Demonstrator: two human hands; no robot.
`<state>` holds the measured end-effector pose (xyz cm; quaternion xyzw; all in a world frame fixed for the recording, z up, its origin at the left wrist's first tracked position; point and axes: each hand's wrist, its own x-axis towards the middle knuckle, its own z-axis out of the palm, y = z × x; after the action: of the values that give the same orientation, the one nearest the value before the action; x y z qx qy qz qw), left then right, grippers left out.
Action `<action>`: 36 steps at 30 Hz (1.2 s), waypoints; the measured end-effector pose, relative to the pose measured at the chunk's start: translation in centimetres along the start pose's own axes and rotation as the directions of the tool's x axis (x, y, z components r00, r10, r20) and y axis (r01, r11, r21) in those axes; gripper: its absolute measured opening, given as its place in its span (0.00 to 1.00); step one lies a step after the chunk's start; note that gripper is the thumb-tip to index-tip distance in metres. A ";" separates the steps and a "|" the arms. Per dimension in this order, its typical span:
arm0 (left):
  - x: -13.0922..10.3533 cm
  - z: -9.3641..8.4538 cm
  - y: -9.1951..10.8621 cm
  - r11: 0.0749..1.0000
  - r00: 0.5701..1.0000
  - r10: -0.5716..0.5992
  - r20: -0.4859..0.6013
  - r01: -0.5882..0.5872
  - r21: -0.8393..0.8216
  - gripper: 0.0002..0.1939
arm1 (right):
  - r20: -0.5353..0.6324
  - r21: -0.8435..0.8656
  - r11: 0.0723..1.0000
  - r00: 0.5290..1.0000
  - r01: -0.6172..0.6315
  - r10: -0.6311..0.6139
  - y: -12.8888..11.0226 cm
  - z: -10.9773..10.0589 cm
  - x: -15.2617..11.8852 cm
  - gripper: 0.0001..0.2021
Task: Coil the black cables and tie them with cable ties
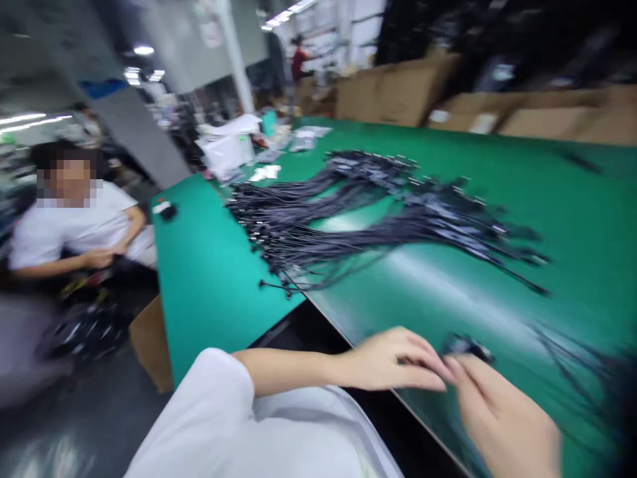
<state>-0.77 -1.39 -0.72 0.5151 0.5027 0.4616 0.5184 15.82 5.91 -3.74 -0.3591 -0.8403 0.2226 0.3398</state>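
Observation:
Near the front edge of the green table (587,206), my left hand (398,362) reaches in with its fingers pressed together, the fingertips meeting those of my right hand (497,411). My right hand is closed in a pinch. Whatever lies between the fingertips is too small and blurred to name. Just behind my right hand is a small dark object (465,345), smeared by motion; whether it is held or lying there I cannot tell. Further back, a large pile of black cables (343,229) with connectors at both ends spreads over the table.
More black cables (582,372) lie at the right. Cardboard boxes (393,89) line the far edge, with white bags (229,146) at the far left corner. A person in a white shirt (74,226) sits at the left beside a lower green surface (199,265).

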 end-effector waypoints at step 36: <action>2.6 7.0 -2.0 0.304 0.548 -0.393 0.738 0.835 -0.458 0.25 | 0.224 0.943 0.121 0.857 -0.312 0.464 0.2 -2.6 -2.0 0.27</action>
<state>6.30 0.59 -3.05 0.0868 0.2596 0.2319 0.9334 18.84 4.87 -2.94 -0.2931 -0.3763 0.7444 0.4672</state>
